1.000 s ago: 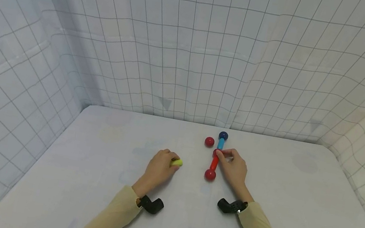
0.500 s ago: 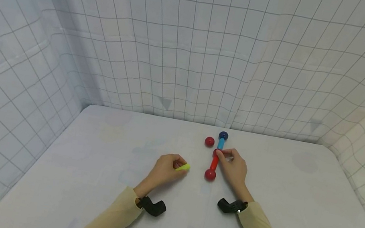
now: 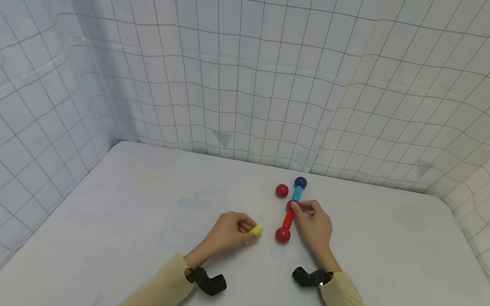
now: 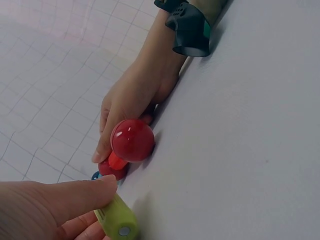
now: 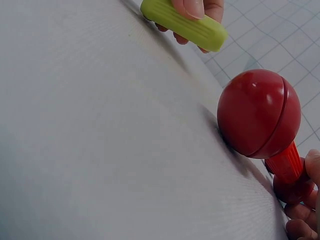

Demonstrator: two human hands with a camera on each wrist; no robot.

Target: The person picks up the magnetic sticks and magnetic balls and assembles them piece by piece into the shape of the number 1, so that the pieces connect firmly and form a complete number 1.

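My left hand (image 3: 231,232) pinches a short yellow-green ribbed rod (image 5: 185,25) between thumb and fingers. A round metal disc shows in the rod's end in the left wrist view. To its right, my right hand (image 3: 314,226) grips the middle red ball of a straight chain lying on the table. This chain has a large red ball (image 5: 257,114) at the near end, a red rod (image 3: 288,219), the gripped middle ball (image 4: 113,170), a light blue rod (image 3: 297,193) and a dark blue ball (image 3: 301,182) at the far end. The yellow-green rod is apart from the chain.
A loose red ball (image 3: 282,190) lies left of the chain's far end. White table (image 3: 117,262) surrounds the hands, and grid-patterned white curtains (image 3: 260,68) stand behind it and at both sides. Each wrist wears a black camera mount (image 3: 210,282).
My left hand has moved right and slightly nearer the body, bringing the yellow-green rod closer to the chain and turning it. My right hand and the chain have stayed in place.
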